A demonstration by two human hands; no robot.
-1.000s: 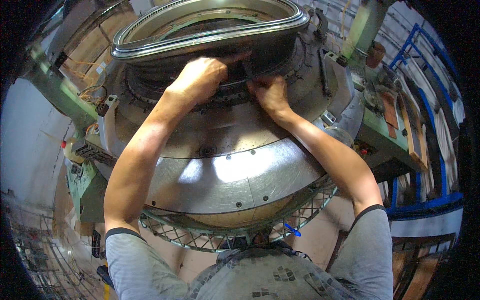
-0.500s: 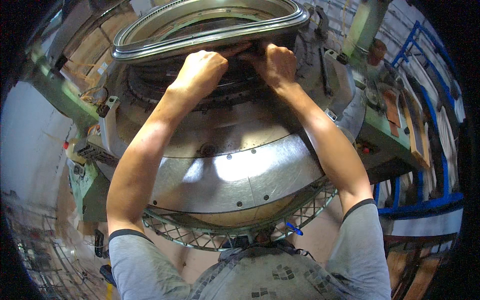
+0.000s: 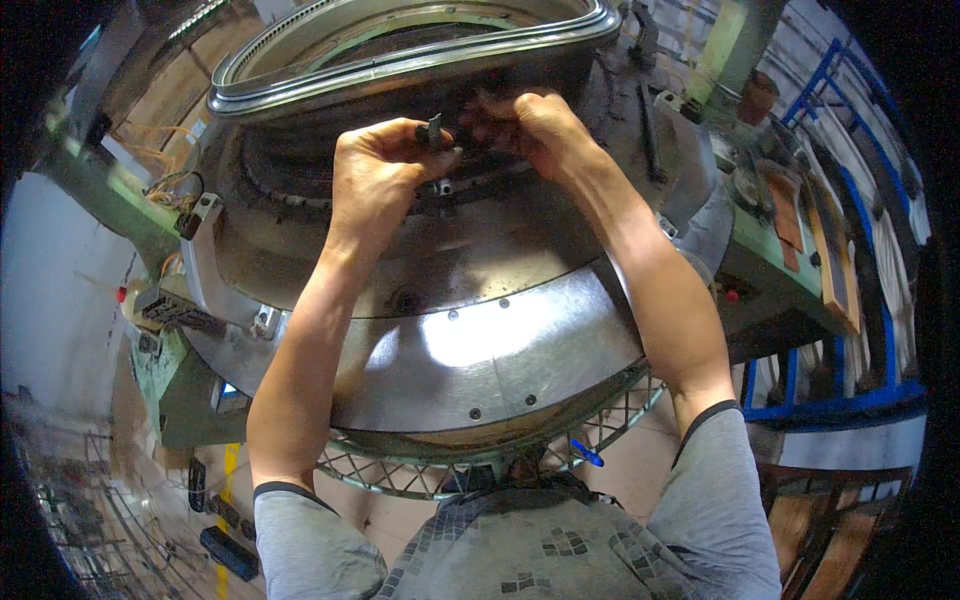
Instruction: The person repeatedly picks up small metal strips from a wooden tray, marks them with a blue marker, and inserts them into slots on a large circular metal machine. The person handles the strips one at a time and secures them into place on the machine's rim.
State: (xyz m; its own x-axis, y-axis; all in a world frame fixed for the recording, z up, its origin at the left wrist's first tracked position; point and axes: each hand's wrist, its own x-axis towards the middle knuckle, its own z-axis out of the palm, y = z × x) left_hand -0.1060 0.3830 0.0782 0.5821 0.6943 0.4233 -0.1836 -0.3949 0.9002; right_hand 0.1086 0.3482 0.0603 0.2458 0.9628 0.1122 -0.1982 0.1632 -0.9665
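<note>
My left hand (image 3: 375,180) is raised over the round machine and pinches a small, dark, flat piece (image 3: 434,129) between thumb and fingers. The piece points upward; its exact kind does not show. Close by on the right is my right hand (image 3: 535,130), its fingers pointing left into the shadow and blurred, so what they hold, if anything, is hidden. Both hands are just below the machine's shiny oval-looking metal ring (image 3: 400,72). Beneath my forearms lies the broad polished metal rim plate (image 3: 440,365), with several screws.
Green machine posts (image 3: 720,60) rise at the far right and far left. A blue rack (image 3: 850,410) with white rolls stands to the right. Below the rim plate runs a green lattice guard (image 3: 400,478) with a blue clip-like part (image 3: 587,453). Upright arms (image 3: 205,250) flank the machine.
My left hand has moved down and turned, bringing the small dark piece into sight. My right hand has shifted slightly left, its fingers now reaching toward my left hand. The view has shifted slightly.
</note>
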